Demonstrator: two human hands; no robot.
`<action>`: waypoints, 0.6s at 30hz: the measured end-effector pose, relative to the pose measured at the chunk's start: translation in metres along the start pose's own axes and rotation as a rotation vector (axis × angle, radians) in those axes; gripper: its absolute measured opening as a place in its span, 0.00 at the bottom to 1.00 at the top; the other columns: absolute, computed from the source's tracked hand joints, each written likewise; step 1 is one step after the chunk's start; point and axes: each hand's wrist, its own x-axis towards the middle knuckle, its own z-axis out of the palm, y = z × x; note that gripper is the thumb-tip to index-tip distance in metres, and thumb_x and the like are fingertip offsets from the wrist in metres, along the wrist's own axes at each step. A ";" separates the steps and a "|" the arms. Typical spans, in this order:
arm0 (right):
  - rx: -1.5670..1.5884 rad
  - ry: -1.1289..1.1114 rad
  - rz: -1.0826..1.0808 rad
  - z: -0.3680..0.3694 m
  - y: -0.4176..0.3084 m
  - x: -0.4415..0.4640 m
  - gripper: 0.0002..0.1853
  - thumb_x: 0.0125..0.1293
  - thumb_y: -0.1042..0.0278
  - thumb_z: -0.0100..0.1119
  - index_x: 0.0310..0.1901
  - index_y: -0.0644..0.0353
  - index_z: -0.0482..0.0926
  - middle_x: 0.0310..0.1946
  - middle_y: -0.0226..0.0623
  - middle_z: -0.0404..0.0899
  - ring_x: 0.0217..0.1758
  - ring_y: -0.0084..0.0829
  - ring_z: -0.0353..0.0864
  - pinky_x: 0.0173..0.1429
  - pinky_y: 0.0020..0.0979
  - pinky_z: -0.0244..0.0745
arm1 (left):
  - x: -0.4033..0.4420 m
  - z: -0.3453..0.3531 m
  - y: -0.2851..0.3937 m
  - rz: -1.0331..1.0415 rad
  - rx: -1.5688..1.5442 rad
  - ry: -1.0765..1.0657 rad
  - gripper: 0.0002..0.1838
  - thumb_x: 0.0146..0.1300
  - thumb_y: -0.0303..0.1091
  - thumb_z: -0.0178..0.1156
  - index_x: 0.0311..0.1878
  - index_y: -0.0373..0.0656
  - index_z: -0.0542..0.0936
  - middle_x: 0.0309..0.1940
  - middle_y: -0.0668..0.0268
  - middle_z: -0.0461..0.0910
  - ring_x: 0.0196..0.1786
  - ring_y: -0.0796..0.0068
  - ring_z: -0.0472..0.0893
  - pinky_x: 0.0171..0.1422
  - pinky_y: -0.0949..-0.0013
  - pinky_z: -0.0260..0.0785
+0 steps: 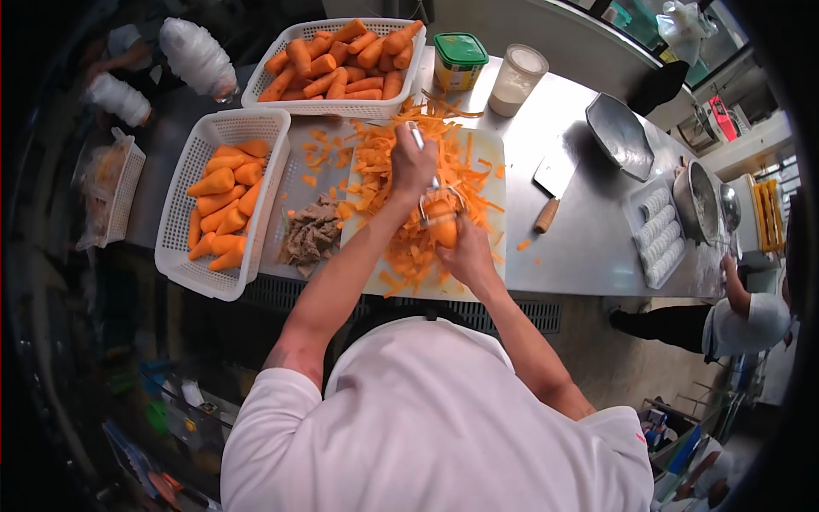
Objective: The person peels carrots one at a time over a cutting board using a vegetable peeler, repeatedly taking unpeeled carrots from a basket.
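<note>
My left hand (pixel 414 164) is closed round the handle of a peeler (pixel 435 181), whose wide head lies against a carrot (pixel 442 229). That carrot's lower end is gripped by my right hand (pixel 468 253). Beneath both hands, a heap of orange peelings (pixel 375 166) covers much of a white cutting board (pixel 488 149). Left of the board sits a white perforated basket (pixel 175 192) of smooth, bright carrots (pixel 229 200). Behind it, another basket (pixel 341 107) is piled with darker carrots (pixel 337 64).
A cleaver (pixel 553 181) lies right of the board. A green-lidded tub (pixel 461 60) and a clear jar (pixel 518 79) stand behind. Brownish scraps (pixel 310 235) lie beside the board. Farther right are a dark tray (pixel 620 136), a metal bowl (pixel 697 200) and another person (pixel 749 320).
</note>
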 end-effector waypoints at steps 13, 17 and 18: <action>0.825 -0.392 0.180 -0.008 -0.004 -0.003 0.35 0.67 0.70 0.64 0.71 0.53 0.57 0.35 0.30 0.75 0.23 0.19 0.71 0.25 0.24 0.68 | 0.017 -0.018 -0.007 -0.091 -0.177 0.051 0.13 0.62 0.31 0.56 0.42 0.36 0.65 0.31 0.61 0.72 0.30 0.72 0.77 0.33 0.66 0.71; 0.788 -0.369 0.161 -0.014 -0.012 -0.018 0.33 0.68 0.71 0.63 0.71 0.53 0.59 0.31 0.25 0.71 0.16 0.13 0.60 0.19 0.20 0.58 | 0.046 -0.052 -0.030 -0.171 -0.381 0.223 0.11 0.62 0.31 0.55 0.42 0.36 0.66 0.31 0.56 0.77 0.31 0.69 0.80 0.35 0.65 0.72; 0.793 -0.371 0.169 -0.011 -0.010 -0.017 0.33 0.68 0.71 0.63 0.71 0.53 0.59 0.31 0.25 0.71 0.16 0.13 0.60 0.19 0.20 0.58 | 0.031 -0.048 -0.008 -0.175 -0.308 0.200 0.10 0.62 0.30 0.53 0.42 0.36 0.66 0.33 0.56 0.78 0.32 0.69 0.80 0.37 0.64 0.72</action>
